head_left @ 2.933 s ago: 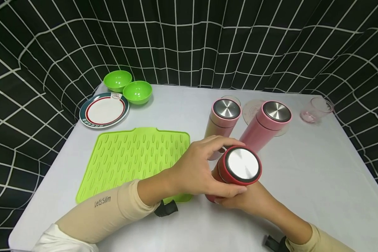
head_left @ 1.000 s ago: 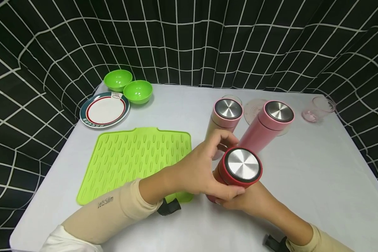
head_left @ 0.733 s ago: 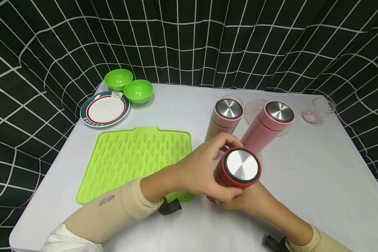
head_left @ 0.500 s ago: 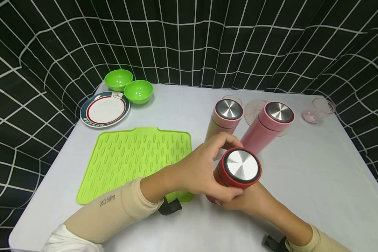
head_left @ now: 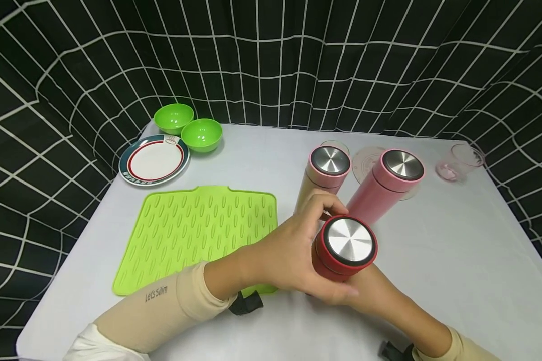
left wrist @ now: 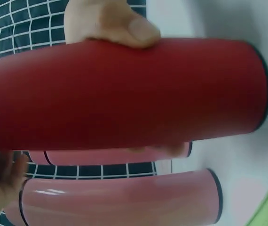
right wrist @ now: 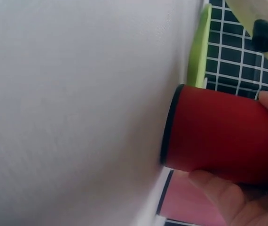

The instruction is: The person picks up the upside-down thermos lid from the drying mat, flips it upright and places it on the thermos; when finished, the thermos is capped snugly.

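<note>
A red thermos flask (head_left: 349, 241) with a steel-topped lid stands between my hands at the front middle of the table. My left hand (head_left: 300, 250) curves round its upper part from the left, thumb in front and fingers behind. My right hand (head_left: 375, 286) grips the lower body from the right, partly hidden by the flask in the head view. In the left wrist view the right thumb (left wrist: 143, 30) lies along the red body. The flask's dark-edged base is close over the white table in the right wrist view. Two pink thermos flasks, one paler (head_left: 329, 163) and one deeper (head_left: 384, 188), stand just behind.
A lime-green ridged mat (head_left: 203, 230) lies to the left. Beyond it are a blue-rimmed plate (head_left: 155, 160) and two green bowls (head_left: 173, 119) (head_left: 201, 135). Clear glassware (head_left: 366, 160) sits behind the pink flasks, and a pinkish glass (head_left: 460, 161) near the right edge.
Both hands keep hold of the red thermos flask. My left thumb sits a little lower on it, and more red side shows below the lid. The head view has shifted slightly.
</note>
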`<act>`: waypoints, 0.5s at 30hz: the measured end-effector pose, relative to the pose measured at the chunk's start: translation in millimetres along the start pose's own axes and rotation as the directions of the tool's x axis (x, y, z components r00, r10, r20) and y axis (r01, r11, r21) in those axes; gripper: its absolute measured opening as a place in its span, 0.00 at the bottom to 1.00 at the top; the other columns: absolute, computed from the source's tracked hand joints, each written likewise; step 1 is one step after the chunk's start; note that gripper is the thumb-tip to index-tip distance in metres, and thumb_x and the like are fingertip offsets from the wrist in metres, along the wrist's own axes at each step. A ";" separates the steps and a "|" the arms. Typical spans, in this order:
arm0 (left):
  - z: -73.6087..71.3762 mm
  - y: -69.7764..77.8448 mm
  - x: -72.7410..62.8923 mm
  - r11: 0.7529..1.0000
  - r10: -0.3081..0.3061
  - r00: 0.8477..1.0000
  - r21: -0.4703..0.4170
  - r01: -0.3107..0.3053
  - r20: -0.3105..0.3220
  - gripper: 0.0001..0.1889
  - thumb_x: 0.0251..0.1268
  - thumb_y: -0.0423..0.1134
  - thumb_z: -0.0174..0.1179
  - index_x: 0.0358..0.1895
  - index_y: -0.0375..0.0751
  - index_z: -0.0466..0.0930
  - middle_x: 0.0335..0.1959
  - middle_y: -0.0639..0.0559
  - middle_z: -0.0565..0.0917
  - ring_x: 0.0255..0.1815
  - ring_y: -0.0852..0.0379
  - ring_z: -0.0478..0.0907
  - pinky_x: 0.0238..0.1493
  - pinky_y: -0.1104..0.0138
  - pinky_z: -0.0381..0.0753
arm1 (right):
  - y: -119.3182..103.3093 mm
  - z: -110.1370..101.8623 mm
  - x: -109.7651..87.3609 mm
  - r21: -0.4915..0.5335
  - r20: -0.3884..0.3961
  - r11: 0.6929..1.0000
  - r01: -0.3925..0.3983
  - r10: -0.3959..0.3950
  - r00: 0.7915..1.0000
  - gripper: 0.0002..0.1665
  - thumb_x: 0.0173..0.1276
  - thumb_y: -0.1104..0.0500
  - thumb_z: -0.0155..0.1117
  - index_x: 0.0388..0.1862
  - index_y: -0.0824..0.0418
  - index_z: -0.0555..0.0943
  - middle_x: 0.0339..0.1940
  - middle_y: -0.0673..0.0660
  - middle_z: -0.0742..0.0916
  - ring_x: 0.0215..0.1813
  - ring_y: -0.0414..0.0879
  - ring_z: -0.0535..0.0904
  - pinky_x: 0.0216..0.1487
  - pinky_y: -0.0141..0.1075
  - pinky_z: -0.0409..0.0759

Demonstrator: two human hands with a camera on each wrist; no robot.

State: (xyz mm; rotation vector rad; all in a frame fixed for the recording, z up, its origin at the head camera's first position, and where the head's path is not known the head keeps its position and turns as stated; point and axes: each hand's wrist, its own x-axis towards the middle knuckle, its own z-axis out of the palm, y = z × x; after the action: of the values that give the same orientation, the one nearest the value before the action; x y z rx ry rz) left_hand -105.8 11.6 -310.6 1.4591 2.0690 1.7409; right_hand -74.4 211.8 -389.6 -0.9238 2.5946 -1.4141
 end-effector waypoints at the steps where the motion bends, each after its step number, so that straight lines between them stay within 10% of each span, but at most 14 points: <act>1: -0.2 0.3 -0.1 1.000 -0.016 1.000 -0.003 0.016 -0.002 0.42 0.41 0.36 0.75 0.61 0.41 0.59 0.58 0.53 0.68 0.58 0.64 0.69 0.62 0.67 0.70 | 0.1 0.3 0.7 0.021 0.012 1.000 0.005 -0.005 1.000 0.28 0.44 0.67 0.79 0.42 0.48 0.78 0.35 0.41 0.83 0.36 0.39 0.78 0.38 0.35 0.78; 15: -3.2 3.3 3.2 0.996 -0.074 0.997 -0.044 0.075 0.011 0.39 0.43 0.36 0.75 0.61 0.41 0.65 0.54 0.56 0.74 0.56 0.65 0.71 0.60 0.68 0.72 | -1.6 -2.3 1.8 0.099 0.055 0.994 -0.035 0.030 0.998 0.30 0.44 0.67 0.80 0.44 0.47 0.78 0.38 0.44 0.84 0.38 0.42 0.79 0.40 0.36 0.79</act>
State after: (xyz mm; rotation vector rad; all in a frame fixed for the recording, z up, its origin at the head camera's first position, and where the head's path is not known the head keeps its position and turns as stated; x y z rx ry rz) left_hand -107.4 11.1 -305.3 1.3572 2.0382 1.7375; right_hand -75.8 211.9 -386.6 -0.8899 2.4639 -1.4753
